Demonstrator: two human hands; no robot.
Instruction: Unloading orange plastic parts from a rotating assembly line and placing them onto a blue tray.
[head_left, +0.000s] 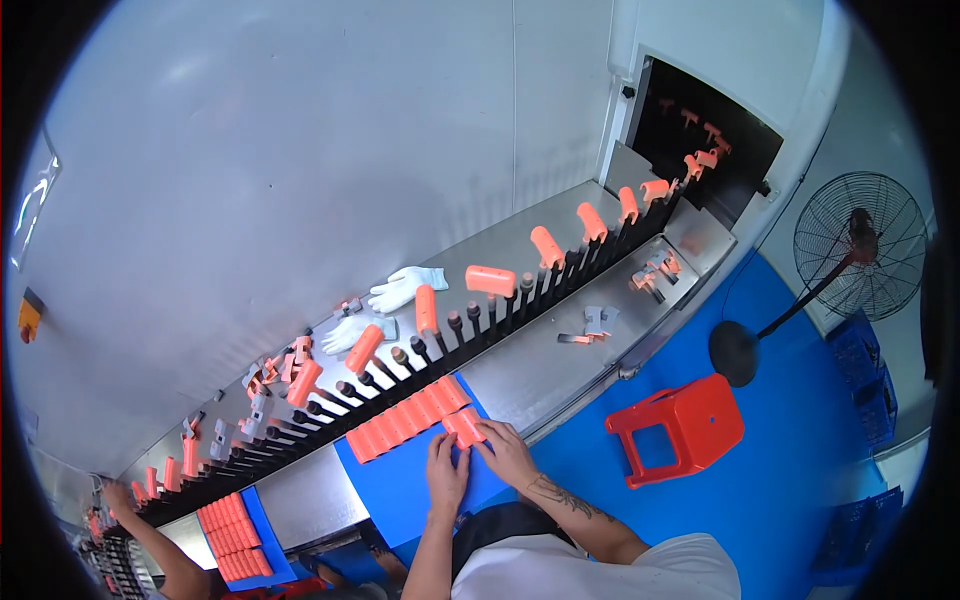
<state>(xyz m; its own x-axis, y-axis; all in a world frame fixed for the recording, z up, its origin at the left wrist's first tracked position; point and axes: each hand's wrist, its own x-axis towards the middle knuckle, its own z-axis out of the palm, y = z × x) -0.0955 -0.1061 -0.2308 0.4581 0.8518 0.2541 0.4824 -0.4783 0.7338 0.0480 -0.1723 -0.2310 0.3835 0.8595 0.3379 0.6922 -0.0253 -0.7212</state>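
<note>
From my end, nearest first: left hand (447, 466) and right hand (507, 453) meet over a short orange shell (466, 426). Left fingers half-curled at its lower-left edge, right fingers bent at its right edge with a small gap between the hands; can't tell if either really grips. I'd guess 2 sides to keep it square.

At 10 o'clock from the hands, a row of matching shells (400, 422) sits edge to edge, curved backs up, probably packed tight for order. Smooth, satin, likely moulded plastic. Under them, flat blue mat (395, 505), likely soft enough to spare the finish. It lies on a brushed-metal surface (535, 378).

12 o'clock: slanting line of upright black posts (474, 318), some capped by orange shells (491, 281); posts seem to keep the shells clear of contact. 11 o'clock, behind: limp white knit gloves (408, 289).

3 o'clock: glossy red stool (722, 415). 9 o'clock: co-worker's hand (117, 497) by the posts. 1 o'clock: dark opening (745, 125). 2 o'clock, farthest: wire-caged fan (860, 235).
</note>
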